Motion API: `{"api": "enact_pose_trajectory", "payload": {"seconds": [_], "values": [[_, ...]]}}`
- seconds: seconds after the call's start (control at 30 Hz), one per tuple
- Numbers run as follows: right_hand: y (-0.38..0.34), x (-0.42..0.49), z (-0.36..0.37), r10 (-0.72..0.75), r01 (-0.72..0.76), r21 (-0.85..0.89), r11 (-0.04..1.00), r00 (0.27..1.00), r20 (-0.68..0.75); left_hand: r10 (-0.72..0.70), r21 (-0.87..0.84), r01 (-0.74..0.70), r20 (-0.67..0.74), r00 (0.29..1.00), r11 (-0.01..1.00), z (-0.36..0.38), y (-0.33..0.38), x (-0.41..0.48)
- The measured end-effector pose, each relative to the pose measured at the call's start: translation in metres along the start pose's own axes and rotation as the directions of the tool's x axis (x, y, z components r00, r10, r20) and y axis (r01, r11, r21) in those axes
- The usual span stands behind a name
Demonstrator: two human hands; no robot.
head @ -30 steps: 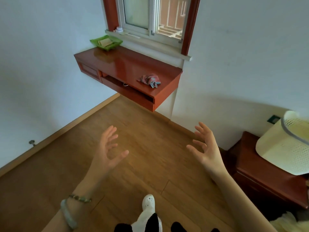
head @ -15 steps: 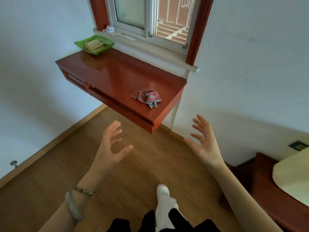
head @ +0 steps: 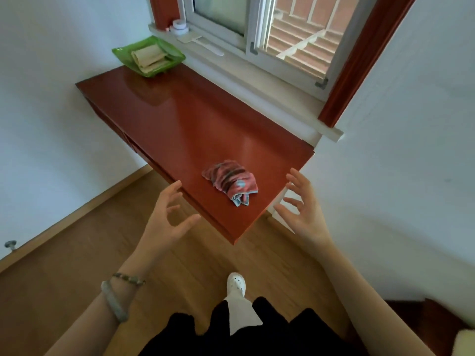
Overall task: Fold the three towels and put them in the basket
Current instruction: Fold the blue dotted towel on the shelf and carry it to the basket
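Hovering with fingers spread and lightly curved, the left hand point(head: 169, 219) holds nothing. Its fingertips sit just off the front edge of the glossy red-brown wooden bench point(head: 180, 124) fixed to the wall under the window, and they seem clear of the wood. The right hand point(head: 300, 209) is equally spread and empty, palm turned inward, just beside the bench's right end and touching nothing.

On the bench, close to its near right corner and just beyond both hands, lies the crumpled pink-and-brown striped towel with pale blue hems point(head: 231, 183), bunched into a loose lump with a blue corner poking toward the bench's front edge.

The step in hand looks like the pickup of this towel, with no folding begun on it. The next move probably calls for both hands to come in over the bench's corner, pinch two corners of the hem, lift, and spread the cloth flat on the bare middle of the bench.

At the bench's far left end sits a translucent green plastic tray point(head: 120, 53) holding folded beige cloths point(head: 149, 57). I cannot tell whether those belong to the task. No basket is clearly in view.
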State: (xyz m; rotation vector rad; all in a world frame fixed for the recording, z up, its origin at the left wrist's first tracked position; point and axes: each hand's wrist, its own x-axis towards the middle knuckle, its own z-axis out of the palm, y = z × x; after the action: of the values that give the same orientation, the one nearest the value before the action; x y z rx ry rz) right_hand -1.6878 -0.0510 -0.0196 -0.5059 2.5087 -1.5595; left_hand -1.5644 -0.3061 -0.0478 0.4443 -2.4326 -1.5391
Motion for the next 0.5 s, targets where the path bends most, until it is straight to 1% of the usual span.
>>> {"api": "enact_pose_trajectory", "payload": {"seconds": [0.13,0.3,0.5], "values": [[0.017,0.047,0.001,0.051,-0.049,-0.033,0.998,0.998,0.04,-0.036,0.055,0.035,0.013,0.999,0.998,0.017,-0.008,0.045],[0.037,0.072,0.01,0.111,-0.102,-0.096,0.99,0.99,0.089,-0.052,0.099,0.046,0.06,0.997,0.994,0.03,-0.024,0.073],[0.057,0.087,0.025,0.184,-0.171,-0.148,0.974,0.98,0.08,-0.078,0.146,0.061,0.117,0.99,0.987,0.034,-0.042,0.088]]}}
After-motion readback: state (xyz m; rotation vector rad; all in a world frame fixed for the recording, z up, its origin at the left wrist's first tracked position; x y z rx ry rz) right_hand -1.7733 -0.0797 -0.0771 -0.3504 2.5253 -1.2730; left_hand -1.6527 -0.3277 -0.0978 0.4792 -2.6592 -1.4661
